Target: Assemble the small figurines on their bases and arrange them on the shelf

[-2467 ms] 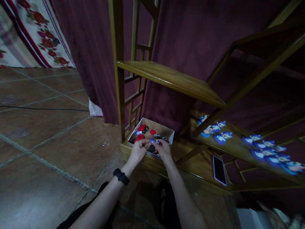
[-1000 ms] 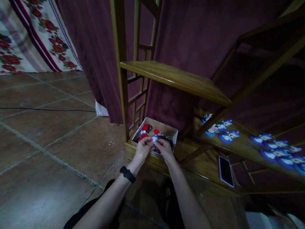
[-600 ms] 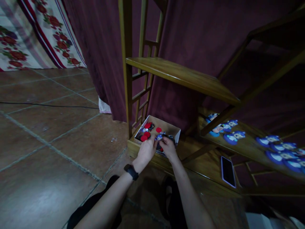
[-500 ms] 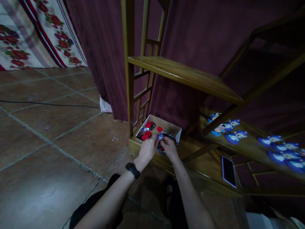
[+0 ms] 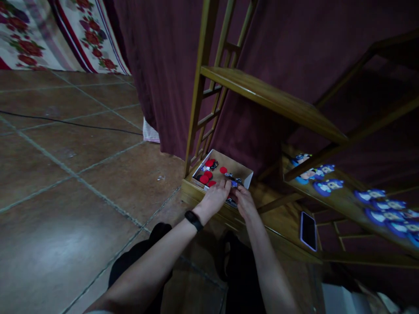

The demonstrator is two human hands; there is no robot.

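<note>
My left hand [image 5: 216,196], with a dark band on its wrist, reaches over the near edge of a shallow open box [image 5: 236,165]. My right hand [image 5: 245,201] is close beside it at the box's right side. Between the fingertips of both hands is a small blue-and-white figure piece [image 5: 234,184]; its details are blurred and partly covered. The fingers of each hand are closed around it. Inside the box lie several red discs [image 5: 204,179] and small black-and-white pieces, some hidden under my hands.
The box sits on the low base [image 5: 193,188] of a wooden shelf unit, below a raised shelf board [image 5: 262,89]. A phone [image 5: 308,231] lies to the right. Several blue-and-white figures [image 5: 329,186] stand on another shelf. A dark cable [image 5: 72,123] crosses the tiled floor.
My head view has shifted, so the shelf appears further right. Both hands have moved slightly rightward over the box with the blue-and-white piece still between them.
</note>
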